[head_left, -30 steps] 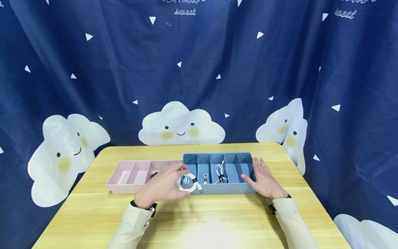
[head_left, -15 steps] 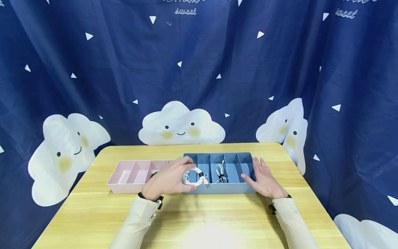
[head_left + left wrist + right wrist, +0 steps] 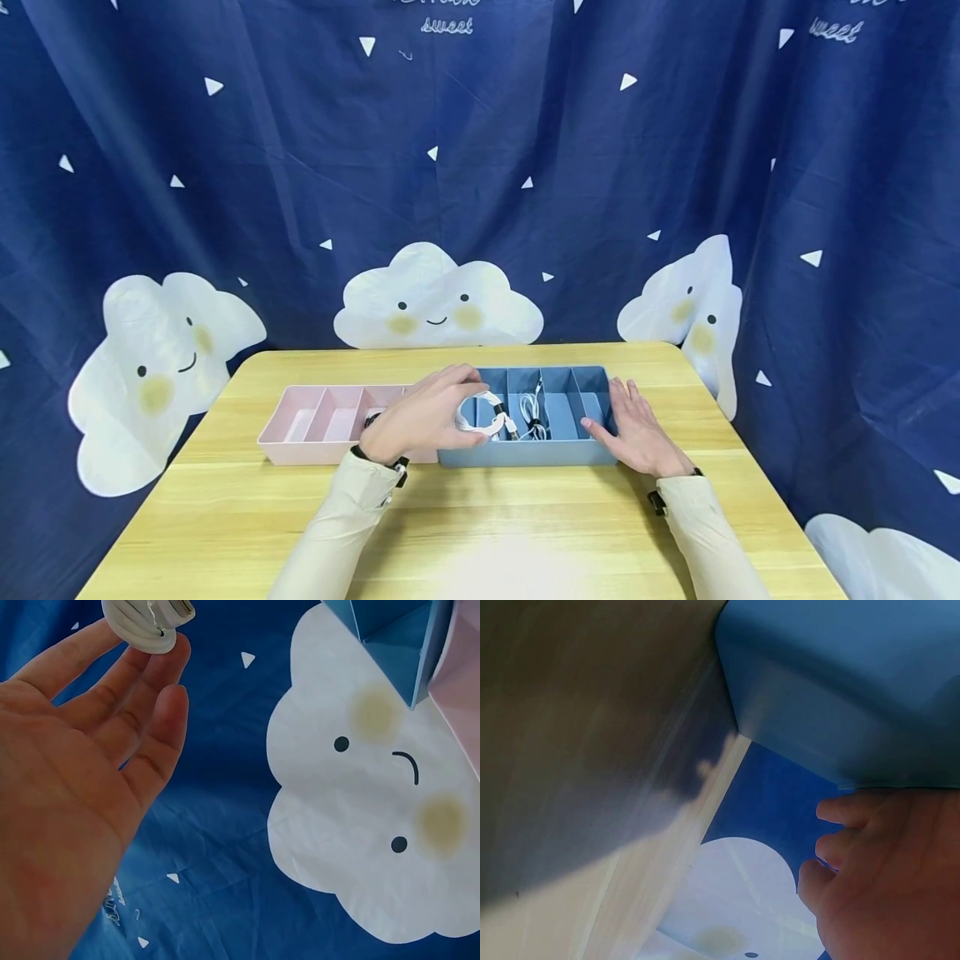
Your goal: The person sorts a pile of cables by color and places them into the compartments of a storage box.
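A coiled white charging cable (image 3: 489, 432) with a black tie is pinched between the thumb and fingers of my left hand (image 3: 427, 414), above the left part of the blue divided box (image 3: 525, 454). In the left wrist view the cable coil (image 3: 142, 626) and its plug show at the fingertips. My right hand (image 3: 643, 433) rests against the blue box's right end, fingers straight along the outside and thumb at the near right rim. Another white cable (image 3: 531, 412) with a black tie lies in the box's middle compartment. The left hand covers the leftmost compartment.
A pink divided box (image 3: 300, 455) stands to the left, touching or close to the blue one; its right part is hidden by the left hand. Something black (image 3: 371, 419) lies in its third compartment. Both boxes stand on a wooden table (image 3: 480, 517) before a blue curtain (image 3: 480, 167).
My left hand has moved to the right with the white charging cable, from the blue box's left end to farther over its compartments. The right hand has stayed in place.
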Demonstrator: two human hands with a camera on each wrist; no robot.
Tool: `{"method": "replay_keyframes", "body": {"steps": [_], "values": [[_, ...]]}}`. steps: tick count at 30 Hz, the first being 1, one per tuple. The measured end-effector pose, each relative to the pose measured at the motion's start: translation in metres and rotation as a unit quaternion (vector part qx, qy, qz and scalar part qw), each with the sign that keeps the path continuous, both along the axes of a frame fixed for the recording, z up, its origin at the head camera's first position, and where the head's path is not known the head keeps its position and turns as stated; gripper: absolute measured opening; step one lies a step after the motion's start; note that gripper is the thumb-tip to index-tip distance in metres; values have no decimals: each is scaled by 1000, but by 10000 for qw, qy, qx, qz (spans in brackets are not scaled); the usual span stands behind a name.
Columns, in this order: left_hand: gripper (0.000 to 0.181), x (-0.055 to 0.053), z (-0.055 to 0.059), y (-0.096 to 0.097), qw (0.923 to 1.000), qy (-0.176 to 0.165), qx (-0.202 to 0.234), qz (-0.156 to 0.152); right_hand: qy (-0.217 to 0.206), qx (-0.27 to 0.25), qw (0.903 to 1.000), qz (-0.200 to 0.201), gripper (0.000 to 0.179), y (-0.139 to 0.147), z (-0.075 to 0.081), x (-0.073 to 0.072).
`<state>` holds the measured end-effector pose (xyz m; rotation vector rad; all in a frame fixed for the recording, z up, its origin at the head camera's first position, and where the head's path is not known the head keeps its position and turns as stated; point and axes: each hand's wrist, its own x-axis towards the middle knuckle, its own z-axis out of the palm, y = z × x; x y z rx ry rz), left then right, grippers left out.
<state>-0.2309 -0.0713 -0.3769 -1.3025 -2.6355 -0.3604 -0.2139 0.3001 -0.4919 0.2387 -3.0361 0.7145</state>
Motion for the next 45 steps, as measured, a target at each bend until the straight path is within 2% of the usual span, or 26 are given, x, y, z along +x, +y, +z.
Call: {"method": "replay_keyframes", "body": {"steps": [13, 20, 28, 35, 45], "values": [[63, -14, 1, 18, 9999, -37, -132, -84, 50, 52, 10000, 15, 103, 2, -1, 0], [59, -18, 2, 28, 9996, -114, -210, -144, 85, 102, 9999, 42, 103, 1, 0, 0], [61, -24, -4, 40, 9987, -269, -332, -276, 70, 238, 9997, 31, 103, 0, 1, -1], [62, -27, -7, 49, 9984, -113, -436, -355, 87, 281, 9996, 19, 103, -1, 1, -1], [63, -30, -6, 62, 9977, -244, -493, -388, 50, 269, 9996, 3, 104, -1, 0, -1]]}}
